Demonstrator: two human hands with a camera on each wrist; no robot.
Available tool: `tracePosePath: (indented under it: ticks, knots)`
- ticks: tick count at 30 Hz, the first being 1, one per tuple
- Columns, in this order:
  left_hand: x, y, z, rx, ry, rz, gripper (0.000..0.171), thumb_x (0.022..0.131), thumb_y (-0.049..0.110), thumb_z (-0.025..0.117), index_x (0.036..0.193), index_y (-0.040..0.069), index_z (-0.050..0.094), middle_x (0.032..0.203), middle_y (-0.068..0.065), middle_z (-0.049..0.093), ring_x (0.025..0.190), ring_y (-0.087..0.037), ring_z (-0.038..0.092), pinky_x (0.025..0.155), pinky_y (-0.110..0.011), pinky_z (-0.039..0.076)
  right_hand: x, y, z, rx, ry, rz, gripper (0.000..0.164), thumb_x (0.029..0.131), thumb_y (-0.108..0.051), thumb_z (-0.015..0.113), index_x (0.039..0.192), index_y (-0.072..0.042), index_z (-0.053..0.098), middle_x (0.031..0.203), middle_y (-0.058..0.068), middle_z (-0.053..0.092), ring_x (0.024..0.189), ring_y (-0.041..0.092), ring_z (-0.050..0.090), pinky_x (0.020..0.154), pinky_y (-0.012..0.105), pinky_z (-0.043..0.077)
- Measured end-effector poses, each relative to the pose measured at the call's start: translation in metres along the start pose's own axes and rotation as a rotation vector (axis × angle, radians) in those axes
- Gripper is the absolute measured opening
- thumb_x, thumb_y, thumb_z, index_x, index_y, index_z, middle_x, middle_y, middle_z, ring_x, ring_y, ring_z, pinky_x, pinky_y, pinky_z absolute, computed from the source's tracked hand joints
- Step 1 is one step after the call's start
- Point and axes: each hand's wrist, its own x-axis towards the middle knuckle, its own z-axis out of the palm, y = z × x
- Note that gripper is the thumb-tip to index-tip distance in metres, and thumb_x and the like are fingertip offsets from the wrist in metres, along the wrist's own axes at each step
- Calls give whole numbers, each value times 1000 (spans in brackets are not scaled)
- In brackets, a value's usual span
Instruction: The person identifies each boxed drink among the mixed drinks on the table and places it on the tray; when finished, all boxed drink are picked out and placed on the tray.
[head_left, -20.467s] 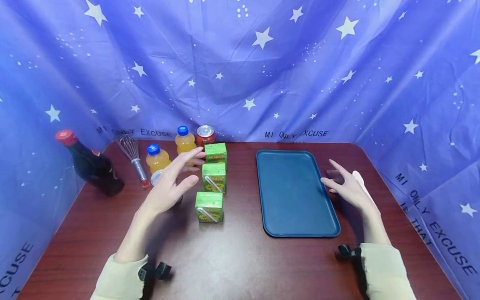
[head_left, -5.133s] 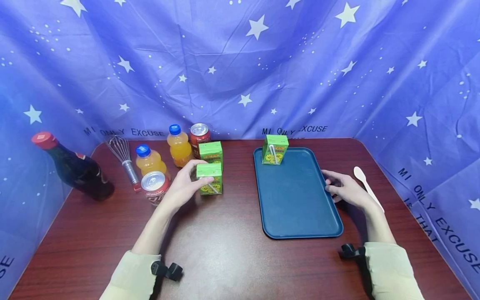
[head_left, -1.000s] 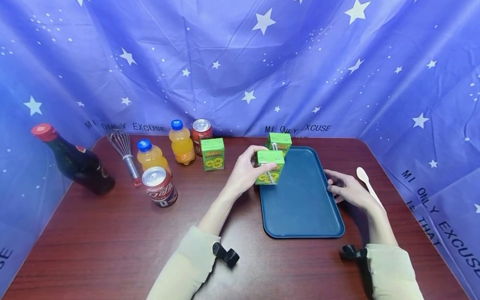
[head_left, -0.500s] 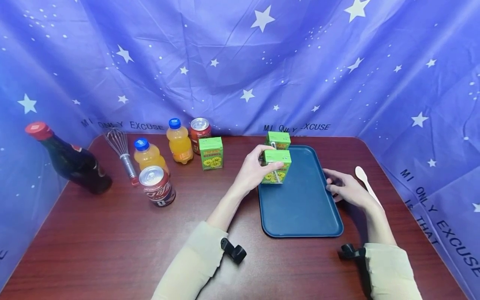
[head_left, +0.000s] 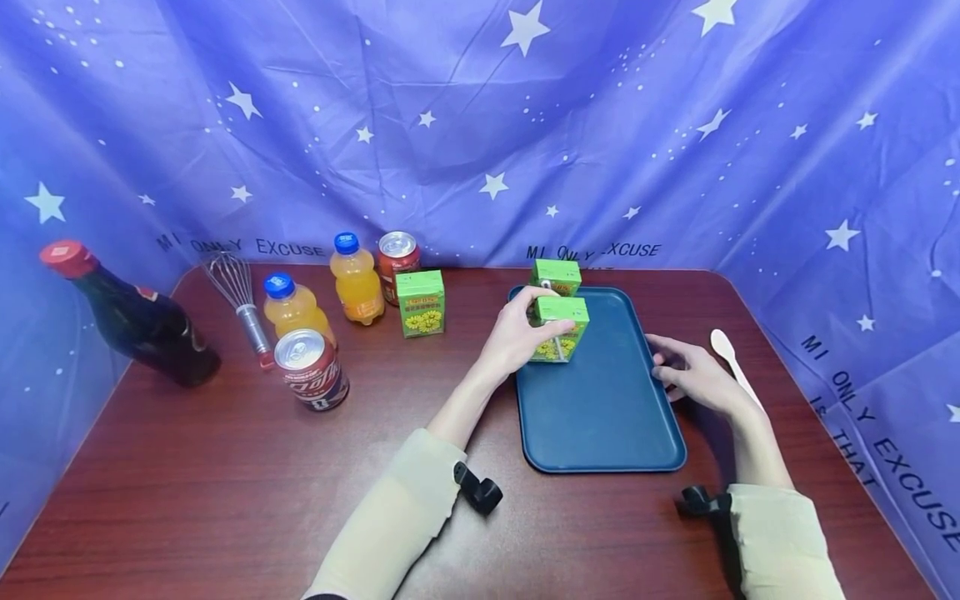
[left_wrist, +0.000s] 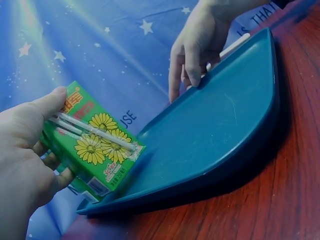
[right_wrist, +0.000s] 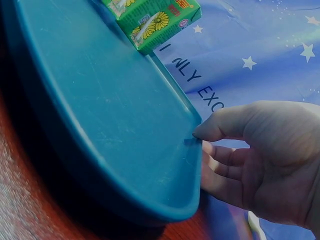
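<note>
A green drink carton (head_left: 561,337) with yellow flowers and a straw on its front is pinched between the thumb and fingers of my left hand (head_left: 513,337). In the left wrist view, the carton (left_wrist: 100,140) tilts with its bottom close over the tray's left side. Behind it, a matching carton (head_left: 558,273) stands at the far left corner of the dark blue tray (head_left: 603,417), partly hidden. My right hand (head_left: 697,375) grips the tray's right edge. In the right wrist view, its thumb (right_wrist: 215,127) lies on the rim with the fingers outside.
Left of the tray stands a third green carton (head_left: 422,312). Further left are a near can (head_left: 318,379), a far can (head_left: 397,258), two orange drink bottles (head_left: 356,287), a whisk (head_left: 243,304) and a dark red-capped bottle (head_left: 142,321). A white spoon (head_left: 731,358) lies beyond my right hand.
Since five seconds ago, my left hand has lifted the carton from the table and carried it right. Over the last second it edges further over the tray. My right hand stays at the tray's edge.
</note>
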Motion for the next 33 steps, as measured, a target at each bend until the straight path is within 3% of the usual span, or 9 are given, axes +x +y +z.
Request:
tracePosePath:
  ticks: [33]
  knots:
    - [5,-8,5,25,13,-39,51,88,37,81,133,21,62,134,-3,64,116,-18,58,104,-41,49,0,-1,1,-11,2,3,62,99,-1,53,158,4,32,115,23,51,82,5,63,63,37,62]
